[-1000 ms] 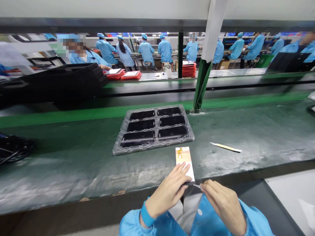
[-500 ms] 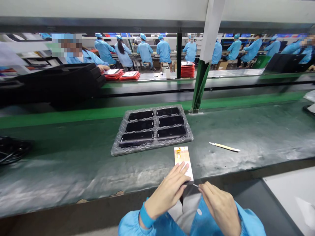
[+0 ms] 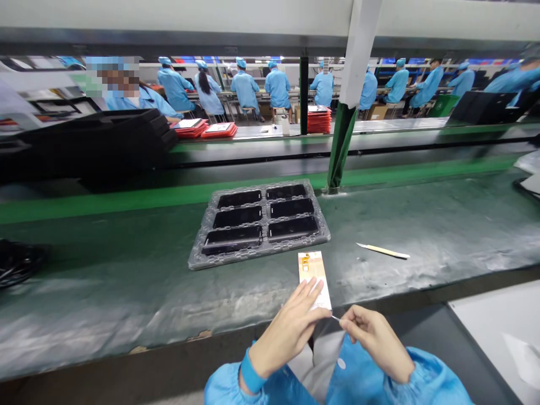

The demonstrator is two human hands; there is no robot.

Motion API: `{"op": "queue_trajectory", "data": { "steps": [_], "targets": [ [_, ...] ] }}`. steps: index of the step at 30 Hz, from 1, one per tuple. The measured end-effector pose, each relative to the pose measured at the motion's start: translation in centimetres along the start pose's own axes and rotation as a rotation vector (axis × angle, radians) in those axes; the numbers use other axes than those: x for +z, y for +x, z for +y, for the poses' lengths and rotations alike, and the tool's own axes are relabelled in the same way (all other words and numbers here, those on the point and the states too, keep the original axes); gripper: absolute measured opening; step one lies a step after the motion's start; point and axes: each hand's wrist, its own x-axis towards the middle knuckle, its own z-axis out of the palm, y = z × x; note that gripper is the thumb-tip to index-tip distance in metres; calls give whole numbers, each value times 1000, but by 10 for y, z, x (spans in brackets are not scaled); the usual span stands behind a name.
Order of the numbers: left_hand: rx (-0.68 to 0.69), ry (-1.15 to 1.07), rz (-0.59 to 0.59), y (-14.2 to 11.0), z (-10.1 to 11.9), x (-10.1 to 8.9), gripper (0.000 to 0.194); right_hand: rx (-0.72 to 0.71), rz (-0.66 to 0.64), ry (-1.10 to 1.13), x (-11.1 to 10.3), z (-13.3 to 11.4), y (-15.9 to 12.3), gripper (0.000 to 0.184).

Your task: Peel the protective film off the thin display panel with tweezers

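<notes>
A flat pink-and-white panel (image 3: 321, 292), with a small gold flex part (image 3: 306, 262) at its far end, lies at the bench's front edge. My left hand (image 3: 291, 323) rests on it, fingers stretched out flat and the thumb reaching to its near right corner. There, a thin pale strip or thin tool (image 3: 335, 318) sticks out, its other end pinched in my right hand (image 3: 375, 340). Whether it is a film tab or a tool, I cannot tell. Behind the panel, a clear plastic tray (image 3: 264, 256) holds several black phones (image 3: 293, 228) in its compartments.
A pale-handled craft knife (image 3: 386, 251) lies at right. Black cables (image 3: 21, 261) sit at far left. A green-and-white post (image 3: 342, 140) rises behind the tray. Beyond are a conveyor, black bins (image 3: 126, 140), red trays (image 3: 318, 121) and several seated people in blue.
My right hand has turned slightly, its fingers now curled in a clearer pinch at the strip. My left thumb has straightened toward the panel's near corner. The view has shifted a little.
</notes>
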Motion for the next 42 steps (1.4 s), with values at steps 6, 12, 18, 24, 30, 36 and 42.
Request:
{"op": "queue_trajectory", "data": {
  "steps": [6,12,18,24,30,36,42],
  "targets": [
    [19,6,-4,-2,-2,5,65,190,-149,238,-1,2,12,35],
    [12,60,2,-2,0,5,61,-38,-97,-65,-7,4,3,18],
    [13,45,2,-1,0,2,55,-544,79,-747,-4,17,-8,37],
    [-94,-75,92,-5,-3,6,66,-406,25,-435,-5,16,-3,42],
    [-82,-80,88,-5,-4,6,68,-40,-122,18,-5,10,4,42],
    [-47,-71,40,0,-1,0,47,264,-318,456,-7,9,13,58],
    [-12,8,-12,-1,-3,3,56,360,-429,498,-11,6,18,63]
  ]
}}
